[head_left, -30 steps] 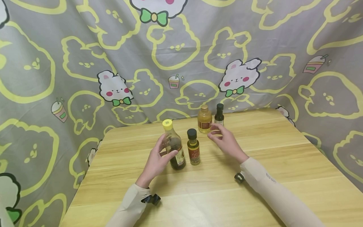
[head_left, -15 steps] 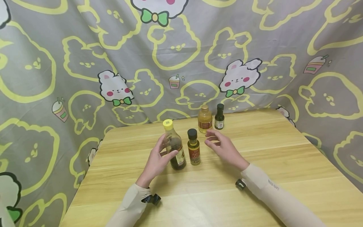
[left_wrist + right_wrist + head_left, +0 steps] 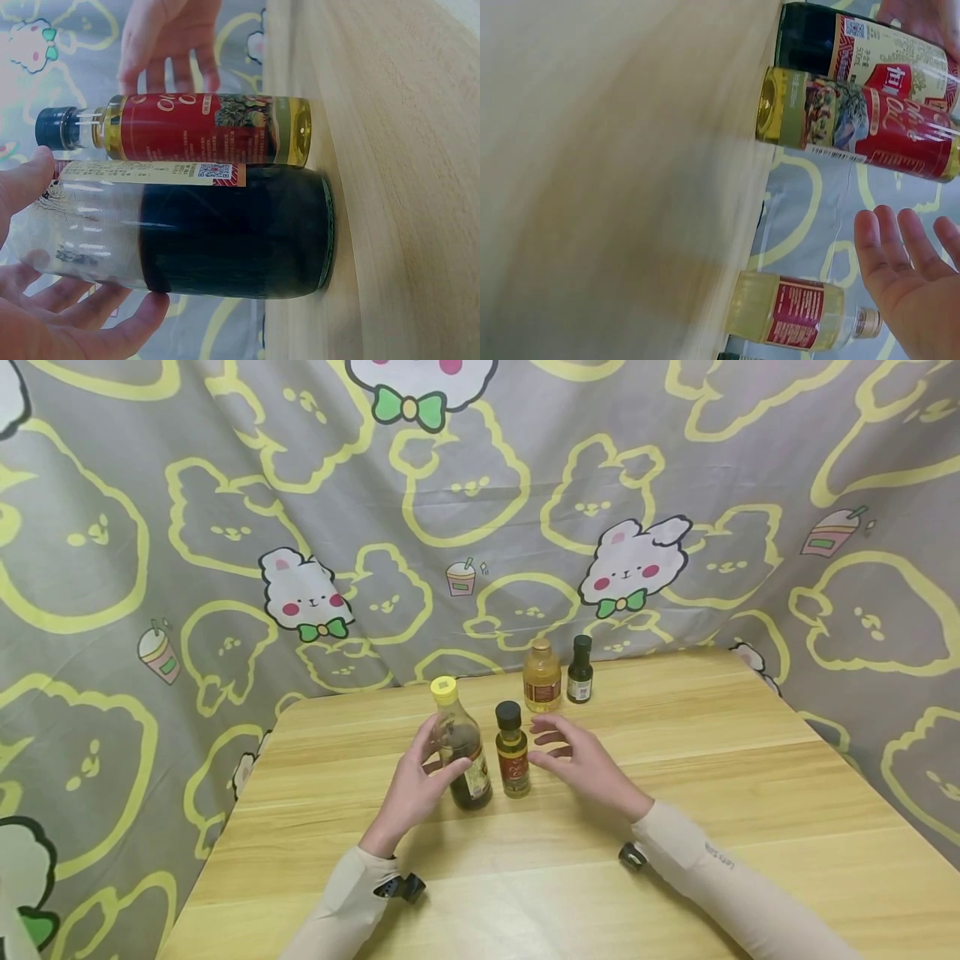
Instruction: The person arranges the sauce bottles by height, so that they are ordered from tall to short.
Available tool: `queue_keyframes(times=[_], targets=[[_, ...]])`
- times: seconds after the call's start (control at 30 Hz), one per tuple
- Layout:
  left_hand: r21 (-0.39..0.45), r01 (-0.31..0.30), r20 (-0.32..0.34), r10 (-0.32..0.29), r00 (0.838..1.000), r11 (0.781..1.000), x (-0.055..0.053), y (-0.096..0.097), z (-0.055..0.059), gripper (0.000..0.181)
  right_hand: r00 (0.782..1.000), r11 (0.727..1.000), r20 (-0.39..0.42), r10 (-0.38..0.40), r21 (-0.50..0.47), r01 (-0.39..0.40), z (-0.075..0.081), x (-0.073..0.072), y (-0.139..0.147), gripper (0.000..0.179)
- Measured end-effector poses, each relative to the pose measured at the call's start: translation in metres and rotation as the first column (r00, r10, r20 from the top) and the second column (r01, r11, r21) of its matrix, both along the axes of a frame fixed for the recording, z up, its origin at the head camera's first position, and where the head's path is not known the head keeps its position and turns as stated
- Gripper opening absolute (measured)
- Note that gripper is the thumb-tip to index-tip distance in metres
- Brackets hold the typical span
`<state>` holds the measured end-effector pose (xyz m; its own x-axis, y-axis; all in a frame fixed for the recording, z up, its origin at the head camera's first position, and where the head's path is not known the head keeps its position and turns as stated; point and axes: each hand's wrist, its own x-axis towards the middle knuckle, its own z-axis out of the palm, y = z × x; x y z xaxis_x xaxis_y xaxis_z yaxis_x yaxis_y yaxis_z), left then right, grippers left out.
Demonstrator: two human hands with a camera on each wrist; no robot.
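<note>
My left hand (image 3: 411,792) grips a tall glass bottle of dark liquid (image 3: 472,787) with a yellow cap, thumb on the near side. The bottle stands upright on the table. Close on its right is a smaller olive oil bottle (image 3: 514,770) with a red label and black cap. My right hand (image 3: 588,768) is just right of the olive oil bottle, its fingers loosely bent and holding nothing. In the right wrist view, a gap shows between these fingers (image 3: 889,232) and the olive oil bottle (image 3: 855,124).
Farther back stand a squat bottle of pale yellow liquid (image 3: 542,681) and a small dark bottle (image 3: 580,672) with a white label. Behind the wooden table (image 3: 675,727) hangs a grey patterned curtain (image 3: 480,510).
My right hand has drawn back from the two rear bottles and come left and nearer, beside the olive oil bottle. My left hand and its bottle have stayed put.
</note>
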<state>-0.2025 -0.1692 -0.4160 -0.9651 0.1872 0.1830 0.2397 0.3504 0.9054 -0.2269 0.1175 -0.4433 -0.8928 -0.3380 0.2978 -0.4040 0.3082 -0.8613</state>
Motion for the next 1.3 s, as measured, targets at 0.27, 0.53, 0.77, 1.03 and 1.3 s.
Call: queue_keyframes(times=[0.27, 0.53, 0.77, 1.03, 1.3], targets=[[0.003, 0.005, -0.005, -0.005, 1.000, 1.000, 0.000, 0.000, 0.000, 0.079, 1.000, 1.000, 0.009, 0.023, -0.005, -0.023, -0.004, 0.000, -0.010, 0.060], [0.003, 0.005, -0.007, -0.005, 1.000, 1.000, -0.001, -0.001, 0.000, 0.080, 0.999, 1.000, 0.024, 0.030, -0.002, -0.030, -0.003, 0.003, -0.017, 0.059], [0.002, -0.003, -0.004, 0.003, 1.000, 1.000, -0.001, 0.000, -0.001, 0.080, 0.999, 1.000, 0.034, 0.024, -0.002, -0.024, -0.002, 0.004, -0.020, 0.057], [-0.001, 0.003, -0.010, -0.003, 1.000, 1.000, 0.000, 0.000, -0.001, 0.078, 0.997, 1.000, 0.077, 0.019, 0.002, -0.019, -0.001, 0.003, -0.024, 0.058], [0.000, 0.001, -0.013, -0.001, 1.000, 1.000, 0.000, 0.000, 0.000, 0.078, 0.997, 1.000, 0.071, -0.006, 0.014, 0.005, 0.000, -0.004, -0.028, 0.059]])
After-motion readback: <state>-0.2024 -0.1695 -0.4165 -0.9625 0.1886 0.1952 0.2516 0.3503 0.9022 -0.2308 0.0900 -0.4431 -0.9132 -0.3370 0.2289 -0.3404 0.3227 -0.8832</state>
